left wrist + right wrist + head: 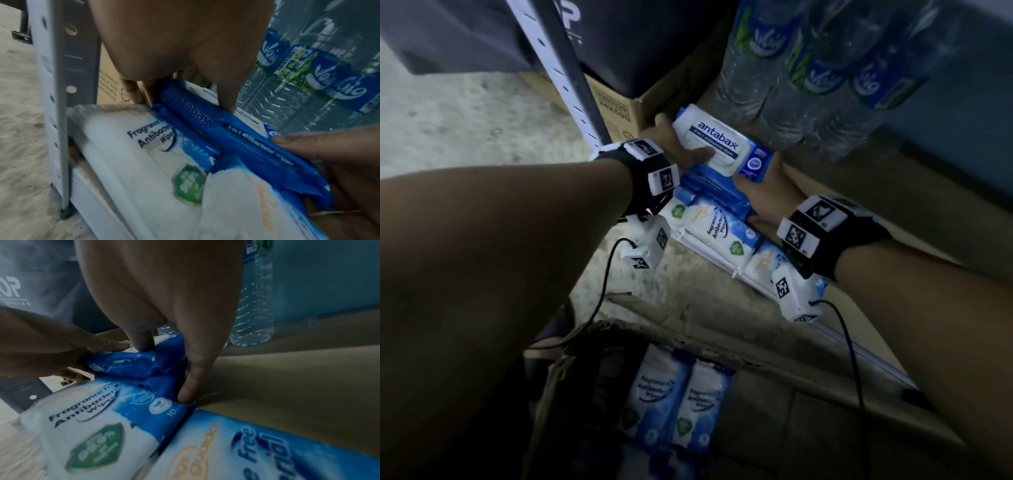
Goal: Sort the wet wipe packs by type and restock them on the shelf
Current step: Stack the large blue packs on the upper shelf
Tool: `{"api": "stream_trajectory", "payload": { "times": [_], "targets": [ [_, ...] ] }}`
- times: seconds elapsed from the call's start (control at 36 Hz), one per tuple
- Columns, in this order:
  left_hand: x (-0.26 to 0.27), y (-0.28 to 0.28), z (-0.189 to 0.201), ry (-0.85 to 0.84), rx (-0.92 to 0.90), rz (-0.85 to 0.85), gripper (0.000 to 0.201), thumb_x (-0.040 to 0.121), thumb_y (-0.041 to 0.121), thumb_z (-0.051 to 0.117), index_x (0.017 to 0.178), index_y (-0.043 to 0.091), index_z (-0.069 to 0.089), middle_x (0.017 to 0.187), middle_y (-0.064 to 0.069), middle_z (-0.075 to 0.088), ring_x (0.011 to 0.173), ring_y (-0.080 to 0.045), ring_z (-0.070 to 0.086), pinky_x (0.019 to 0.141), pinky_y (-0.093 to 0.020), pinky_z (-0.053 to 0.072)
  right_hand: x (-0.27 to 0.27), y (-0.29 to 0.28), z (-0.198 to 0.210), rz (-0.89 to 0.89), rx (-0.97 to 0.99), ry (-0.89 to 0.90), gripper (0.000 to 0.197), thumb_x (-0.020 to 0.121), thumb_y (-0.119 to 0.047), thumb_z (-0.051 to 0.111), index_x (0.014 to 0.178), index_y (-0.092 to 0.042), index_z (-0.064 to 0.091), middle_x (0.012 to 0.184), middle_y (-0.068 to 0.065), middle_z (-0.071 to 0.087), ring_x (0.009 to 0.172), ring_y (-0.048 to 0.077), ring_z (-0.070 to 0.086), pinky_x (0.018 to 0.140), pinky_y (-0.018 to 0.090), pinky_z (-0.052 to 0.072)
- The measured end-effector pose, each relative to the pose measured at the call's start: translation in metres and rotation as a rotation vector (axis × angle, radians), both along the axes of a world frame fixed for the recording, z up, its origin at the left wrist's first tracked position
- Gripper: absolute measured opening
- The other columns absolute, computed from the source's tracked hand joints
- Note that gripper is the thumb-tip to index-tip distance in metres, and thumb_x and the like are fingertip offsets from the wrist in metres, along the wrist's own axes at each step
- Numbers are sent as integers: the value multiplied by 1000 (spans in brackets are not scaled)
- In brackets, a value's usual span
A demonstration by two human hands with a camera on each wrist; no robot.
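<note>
A blue Antabax wipe pack with a white lid lies on top of another blue pack at the back of the low shelf. My left hand grips its left end, thumb on the lid. My right hand pinches the right end of the blue stack, its thumb on top and its fingers down the side. White Fragrance Free Antibacterial packs lie in a row along the shelf front. In the left wrist view the Antabax pack lies tilted against a white pack.
Shrink-wrapped water bottles stand right behind the blue packs. A cardboard box and the perforated shelf upright close in the left side. A worn carton on the floor below holds more white packs. Bare brown shelf board extends right.
</note>
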State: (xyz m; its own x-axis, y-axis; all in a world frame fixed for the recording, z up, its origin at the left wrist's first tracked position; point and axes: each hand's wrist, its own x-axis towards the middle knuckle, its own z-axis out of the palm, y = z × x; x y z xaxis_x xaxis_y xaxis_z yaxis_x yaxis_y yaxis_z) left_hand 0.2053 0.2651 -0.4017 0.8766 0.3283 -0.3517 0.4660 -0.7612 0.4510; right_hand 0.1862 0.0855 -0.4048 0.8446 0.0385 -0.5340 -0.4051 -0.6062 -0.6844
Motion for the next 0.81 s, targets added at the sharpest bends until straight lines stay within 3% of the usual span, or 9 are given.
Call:
{"api": "stream_trajectory", "payload": {
  "times": [0.17,0.28,0.39,0.47,0.53,0.58,0.64,0.72,0.81],
  "targets": [
    [1,-6,8,-25,-15,-27,86,76,64,70,134,9,38,130,-13,56,109,-35,57,84,-43,50,0,-11,-5,11,-30,-71,106,74,-57,62,154,-18,6,135,16,54,118,35,57,99,53,48],
    [1,-11,23,-77,-25,-21,83,76,63,71,132,9,40,129,-13,56,110,-34,57,79,-38,46,-1,-19,6,-14,-2,-161,92,81,-46,65,153,-15,16,136,14,54,120,34,56,102,51,47],
    [-5,-19,51,-131,-61,-20,80,78,58,72,133,10,41,130,-9,56,114,-31,56,78,-33,42,-9,-25,24,-65,17,-165,94,72,-56,65,149,-22,23,133,11,57,116,32,59,97,51,51],
    [-18,-22,74,-119,-79,-47,93,71,66,73,140,13,40,134,-7,56,117,-30,56,89,-34,47,-23,-30,39,-44,40,-172,84,77,-51,63,147,-17,30,131,12,58,116,32,59,98,52,49],
    [-32,-24,94,-154,-127,-67,100,59,74,76,137,20,45,130,-2,60,115,-27,59,93,-37,50,-35,-34,52,-35,18,-150,90,73,-56,61,148,-19,29,131,11,58,116,31,59,100,52,47],
    [-47,-24,110,-188,-178,-78,88,65,59,83,138,27,47,130,3,60,115,-20,58,89,-29,48,-48,-38,65,-64,36,-118,95,62,-62,58,146,-29,27,124,4,62,108,27,63,97,49,51],
    [-63,-23,124,-225,-221,-71,82,67,47,86,138,33,49,124,6,62,112,-14,58,83,-22,44,-65,-42,81,-37,48,-80,87,68,-63,60,143,-32,28,121,-1,63,106,24,63,96,44,50],
    [-88,-22,151,-143,-234,-60,61,60,52,89,110,27,65,98,7,68,93,-12,63,72,-21,48,-98,-48,113,42,33,-44,71,74,-66,56,131,-26,42,109,-1,66,98,22,65,91,40,52],
    [-113,-18,177,-61,-271,-14,59,54,59,89,100,26,71,98,4,71,90,-15,67,84,-30,55,-129,-51,139,34,106,-119,63,78,-51,63,131,-22,47,114,-3,68,97,13,67,88,36,55]
  ]
}}
